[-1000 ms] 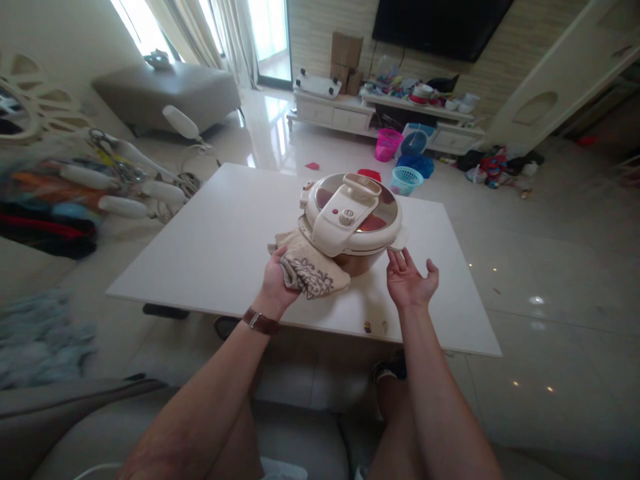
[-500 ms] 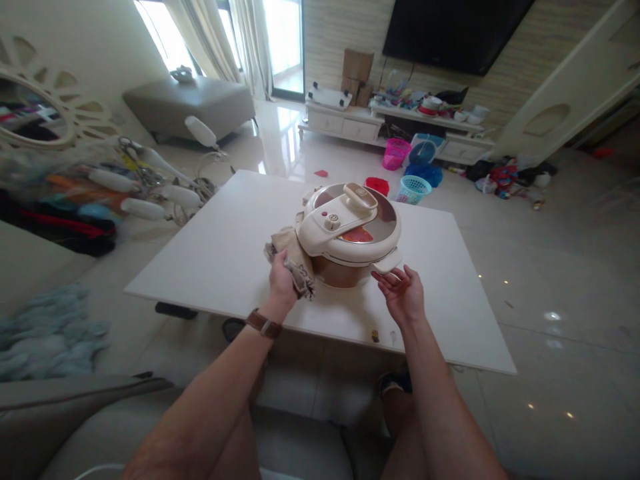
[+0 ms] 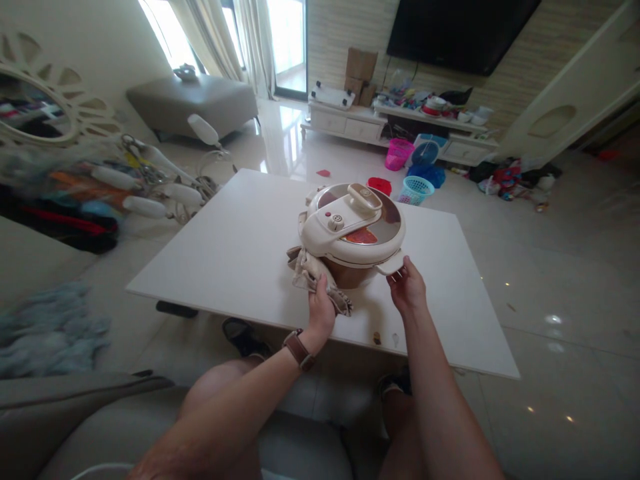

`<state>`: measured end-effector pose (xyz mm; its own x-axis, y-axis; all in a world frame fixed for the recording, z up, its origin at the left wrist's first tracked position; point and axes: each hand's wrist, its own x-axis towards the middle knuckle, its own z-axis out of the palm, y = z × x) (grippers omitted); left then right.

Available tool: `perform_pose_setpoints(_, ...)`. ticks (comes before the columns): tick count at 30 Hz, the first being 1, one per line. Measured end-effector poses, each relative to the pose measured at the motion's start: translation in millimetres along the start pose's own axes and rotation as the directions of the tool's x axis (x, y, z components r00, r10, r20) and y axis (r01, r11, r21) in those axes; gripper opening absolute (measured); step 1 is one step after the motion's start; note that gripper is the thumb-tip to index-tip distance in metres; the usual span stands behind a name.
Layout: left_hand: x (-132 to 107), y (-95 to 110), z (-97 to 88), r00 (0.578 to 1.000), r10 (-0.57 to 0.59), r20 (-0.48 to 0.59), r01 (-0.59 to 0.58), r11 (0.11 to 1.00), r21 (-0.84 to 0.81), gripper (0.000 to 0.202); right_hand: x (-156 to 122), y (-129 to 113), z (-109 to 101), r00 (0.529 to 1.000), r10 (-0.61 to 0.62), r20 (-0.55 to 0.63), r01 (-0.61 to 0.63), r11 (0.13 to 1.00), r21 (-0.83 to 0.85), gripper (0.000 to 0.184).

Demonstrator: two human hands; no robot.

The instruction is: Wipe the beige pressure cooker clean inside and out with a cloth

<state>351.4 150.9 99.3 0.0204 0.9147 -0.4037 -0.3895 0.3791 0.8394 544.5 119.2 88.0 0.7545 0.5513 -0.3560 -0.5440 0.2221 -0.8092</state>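
A cream and brown electric pressure cooker (image 3: 345,250) stands on the white table (image 3: 215,253), its lid on. On top are a raised handle, a round knob and a red-orange patch. My left hand (image 3: 321,312) is closed around a crumpled beige cloth (image 3: 317,273), which lies against the cooker's lower front left side. My right hand (image 3: 407,288) grips the cooker's side handle (image 3: 391,265) at the front right, thumb on top and fingers curled beneath. The fingertips under that handle are partly hidden.
Two small items, one a brown piece (image 3: 377,338), lie near the table's front edge. Beyond the table are a red container (image 3: 380,185), a light blue basket (image 3: 416,191) and a pink basket (image 3: 399,155). A white lamp-like fixture (image 3: 175,193) stands by the left edge.
My left hand has moved right with the cloth, along the cooker's front. My right hand has closed its thumb over the side handle. The camera view has shifted slightly.
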Motion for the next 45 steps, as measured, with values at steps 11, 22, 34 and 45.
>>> perform_pose_setpoints(11, -2, -17, 2.7, 0.996, 0.067, 0.057, -0.067, 0.998, -0.004, 0.029, -2, -4, 1, 0.998, 0.006, 0.070, 0.006, 0.985, -0.172, 0.030)
perform_pose_setpoints(22, 0, -18, 4.4, 0.998, -0.024, 0.059, 0.025, 0.999, -0.026, 0.042, -1, 1, 5, 0.996, -0.064, 0.058, 0.068, 0.995, -0.074, 0.020)
perform_pose_setpoints(34, 20, -10, 18.6, 0.994, 0.098, 0.038, -0.097, 0.995, -0.034, 0.032, -22, 10, 11, 0.992, -0.119, -0.052, 0.112, 0.987, -0.114, 0.035)
perform_pose_setpoints(45, 62, -14, 36.1, 0.973, 0.047, 0.226, -0.061, 0.997, 0.053, 0.034, -42, 11, -8, 0.988, -0.124, -0.089, 0.124, 0.992, -0.007, 0.031)
